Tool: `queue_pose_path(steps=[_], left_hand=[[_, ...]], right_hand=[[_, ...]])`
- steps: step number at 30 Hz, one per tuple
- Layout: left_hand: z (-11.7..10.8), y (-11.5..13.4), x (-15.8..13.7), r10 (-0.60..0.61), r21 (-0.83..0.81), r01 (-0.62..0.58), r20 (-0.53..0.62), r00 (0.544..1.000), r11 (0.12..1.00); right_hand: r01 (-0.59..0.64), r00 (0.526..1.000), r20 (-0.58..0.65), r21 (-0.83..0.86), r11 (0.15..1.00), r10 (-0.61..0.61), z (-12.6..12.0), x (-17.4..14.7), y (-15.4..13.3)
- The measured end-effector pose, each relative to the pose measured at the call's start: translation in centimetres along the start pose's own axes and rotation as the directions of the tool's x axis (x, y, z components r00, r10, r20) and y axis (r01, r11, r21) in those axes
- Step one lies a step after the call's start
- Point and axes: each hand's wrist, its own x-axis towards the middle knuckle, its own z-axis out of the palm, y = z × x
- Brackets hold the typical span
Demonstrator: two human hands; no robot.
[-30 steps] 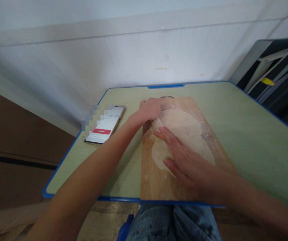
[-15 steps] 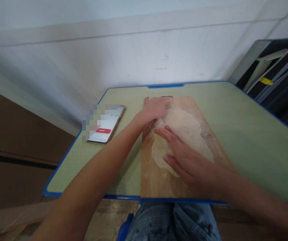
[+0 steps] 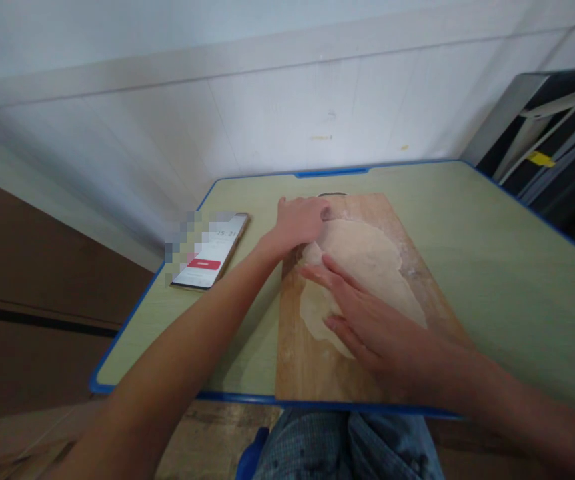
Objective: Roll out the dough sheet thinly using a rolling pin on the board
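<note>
A thin, pale sheet of dough (image 3: 372, 253) with an uneven outline lies on a floured wooden board (image 3: 312, 373). My right hand (image 3: 362, 313) rests low over the left part of the sheet, palm down, fingers stretched out and thumb a little apart. Just beyond it, my left hand (image 3: 302, 220) is at the board's far left side, by the dough's edge. Its fingers bend downward and their tips are hidden, so whether they grip anything does not show. Between the hands, part of the dough's left edge is covered.
The board stands on a pale green table (image 3: 492, 267) with a blue rim. To the left lies a phone (image 3: 212, 257) with a lit screen. Behind the board shows a thin dark curved rim (image 3: 331, 194). A white wall (image 3: 277, 127) rises behind; dark folded items (image 3: 562, 140) stand at right.
My left hand has shifted slightly left, away from the dough's far edge. My right hand has slid a little left over the sheet, fingers still stretched.
</note>
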Motion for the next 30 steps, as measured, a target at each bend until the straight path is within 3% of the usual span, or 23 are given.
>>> queue_pose_path(steps=[3, 10, 19, 27, 30], left_hand=[[0.0, 0.1, -0.2, 0.003, -0.028, -0.003, -0.005, 1.000, 1.000], [-0.3, -4.2, -3.6, -0.010, -0.053, 0.010, -0.007, 1.000, 0.999], [0.2, 0.5, -0.5, 0.022, -0.013, -0.022, -0.027, 0.999, 1.000], [0.2, -3.0, -2.0, 0.070, -0.047, -0.070, -0.013, 0.997, 0.996], [0.4, -3.3, -1.7, 0.076, -0.059, -0.078, -0.040, 0.996, 0.995]], right_hand=[[0.000, 1.000, 0.021, -0.014, 1.000, 0.000, 0.0, 0.1, -0.4], [0.180, 0.982, 0.057, -0.033, 0.983, -0.178, 1.0, 1.4, -2.6], [0.022, 1.000, 0.002, 0.038, 0.999, -0.022, 0.5, 0.2, -0.6], [0.093, 0.993, 0.074, 0.039, 0.995, -0.096, 0.7, 1.1, -2.3], [0.087, 0.994, 0.058, 0.052, 0.995, -0.090, 0.7, 1.1, -2.4]])
